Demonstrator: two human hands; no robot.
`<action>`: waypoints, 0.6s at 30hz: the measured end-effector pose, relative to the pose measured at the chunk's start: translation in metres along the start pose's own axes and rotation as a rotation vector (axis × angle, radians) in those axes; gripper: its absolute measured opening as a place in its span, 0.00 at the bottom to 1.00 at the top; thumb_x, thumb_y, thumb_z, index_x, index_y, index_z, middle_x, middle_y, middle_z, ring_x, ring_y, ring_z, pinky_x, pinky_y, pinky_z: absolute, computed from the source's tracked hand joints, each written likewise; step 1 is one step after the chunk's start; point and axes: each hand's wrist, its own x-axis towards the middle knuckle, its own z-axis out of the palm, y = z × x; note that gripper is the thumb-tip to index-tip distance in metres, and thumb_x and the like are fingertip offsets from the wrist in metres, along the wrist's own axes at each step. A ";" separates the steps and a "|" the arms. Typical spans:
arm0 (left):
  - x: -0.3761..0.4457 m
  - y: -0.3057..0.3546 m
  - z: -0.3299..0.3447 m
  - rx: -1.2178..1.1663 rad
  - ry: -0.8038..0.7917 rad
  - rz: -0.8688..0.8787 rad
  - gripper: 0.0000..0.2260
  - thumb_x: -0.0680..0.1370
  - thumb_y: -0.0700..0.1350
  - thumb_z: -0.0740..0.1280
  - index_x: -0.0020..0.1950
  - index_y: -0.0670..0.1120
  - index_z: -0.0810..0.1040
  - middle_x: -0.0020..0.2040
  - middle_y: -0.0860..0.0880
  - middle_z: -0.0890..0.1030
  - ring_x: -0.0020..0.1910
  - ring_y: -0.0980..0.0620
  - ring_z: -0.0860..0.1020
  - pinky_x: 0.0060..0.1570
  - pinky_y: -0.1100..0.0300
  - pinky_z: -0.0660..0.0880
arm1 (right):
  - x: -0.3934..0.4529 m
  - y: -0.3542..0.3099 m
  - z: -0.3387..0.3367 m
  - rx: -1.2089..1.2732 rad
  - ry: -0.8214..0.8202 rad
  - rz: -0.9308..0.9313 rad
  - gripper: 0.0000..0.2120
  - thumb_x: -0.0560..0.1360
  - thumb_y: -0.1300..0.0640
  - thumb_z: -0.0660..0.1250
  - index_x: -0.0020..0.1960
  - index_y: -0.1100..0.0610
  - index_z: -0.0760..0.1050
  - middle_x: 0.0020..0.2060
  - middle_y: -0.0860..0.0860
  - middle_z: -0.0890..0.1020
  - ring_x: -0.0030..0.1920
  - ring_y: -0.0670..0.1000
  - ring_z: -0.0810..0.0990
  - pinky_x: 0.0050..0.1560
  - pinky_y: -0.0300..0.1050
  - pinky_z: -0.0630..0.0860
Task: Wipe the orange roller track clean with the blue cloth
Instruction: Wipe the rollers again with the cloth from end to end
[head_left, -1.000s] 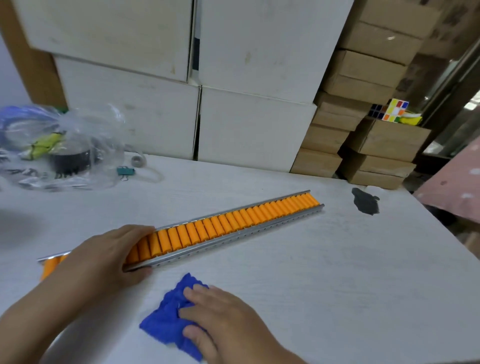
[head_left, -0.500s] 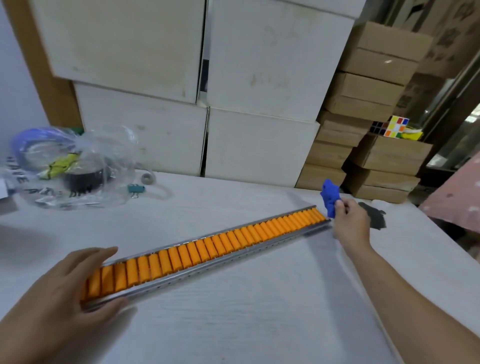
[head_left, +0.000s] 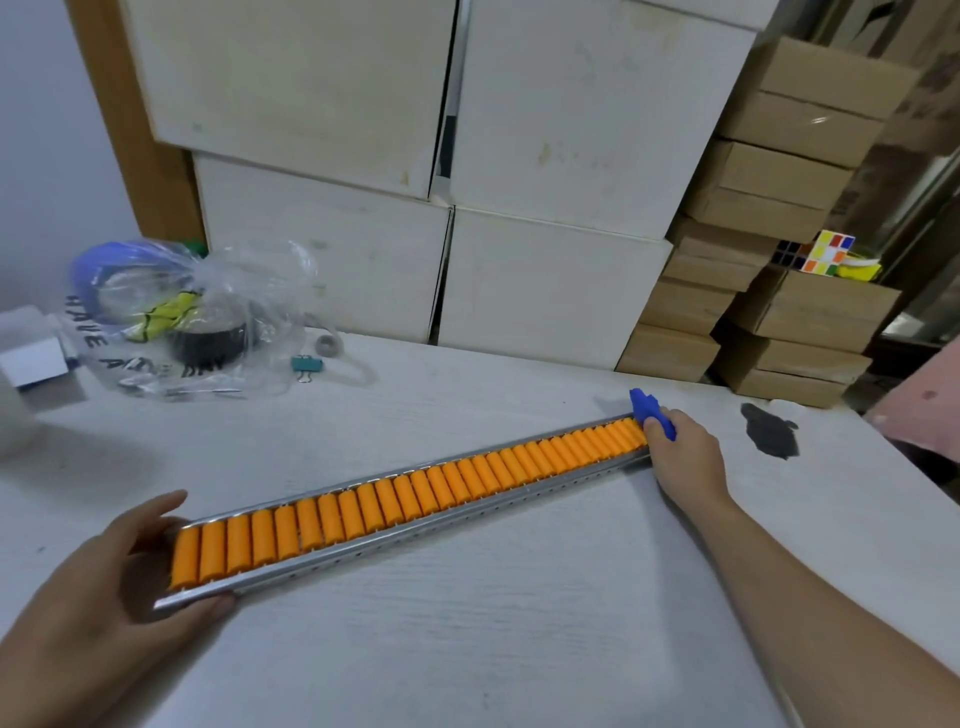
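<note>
Fingers (head_left: 658, 427) of my right hand (head_left: 685, 457) are pinched together on the small bunched blue cloth (head_left: 647, 406), pressing it against the far end of the track. Fingers of my left hand (head_left: 111, 582) are spread and clamped around the near end, thumb on the front rail.

Largest first: the white wood-grain table (head_left: 467, 639) carries everything. Across it, running diagonally from near left to far right, lies the long orange roller track in its thin metal channel (head_left: 415, 493). I judge it stiff and fairly light, and the rollers will likely spin under the cloth, so the near-end grip on the rails matters; hold the metal sides, not the rollers. The cloth looks soft and limp, best kept wadded under the fingertips. A dark stain (head_left: 769, 436) marks the table just beyond my right hand.
</note>
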 end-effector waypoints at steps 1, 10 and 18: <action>0.001 0.008 0.002 -0.066 0.036 0.000 0.43 0.56 0.47 0.84 0.67 0.64 0.70 0.56 0.61 0.79 0.56 0.63 0.78 0.62 0.54 0.72 | -0.002 0.000 0.001 -0.016 -0.001 -0.003 0.17 0.80 0.50 0.56 0.63 0.58 0.72 0.48 0.56 0.80 0.44 0.53 0.76 0.40 0.45 0.68; -0.004 0.021 -0.003 -0.156 0.122 0.048 0.40 0.55 0.45 0.80 0.65 0.63 0.73 0.56 0.59 0.83 0.49 0.57 0.84 0.47 0.51 0.82 | -0.032 -0.003 0.005 -0.087 0.035 -0.060 0.17 0.81 0.51 0.55 0.63 0.60 0.70 0.54 0.59 0.79 0.51 0.57 0.77 0.45 0.48 0.72; -0.005 0.027 -0.007 -0.111 0.121 0.020 0.37 0.61 0.40 0.82 0.63 0.64 0.72 0.54 0.64 0.81 0.47 0.61 0.83 0.46 0.57 0.78 | -0.032 0.001 -0.030 0.107 0.219 0.025 0.13 0.79 0.53 0.56 0.44 0.61 0.71 0.38 0.57 0.74 0.42 0.60 0.74 0.36 0.47 0.65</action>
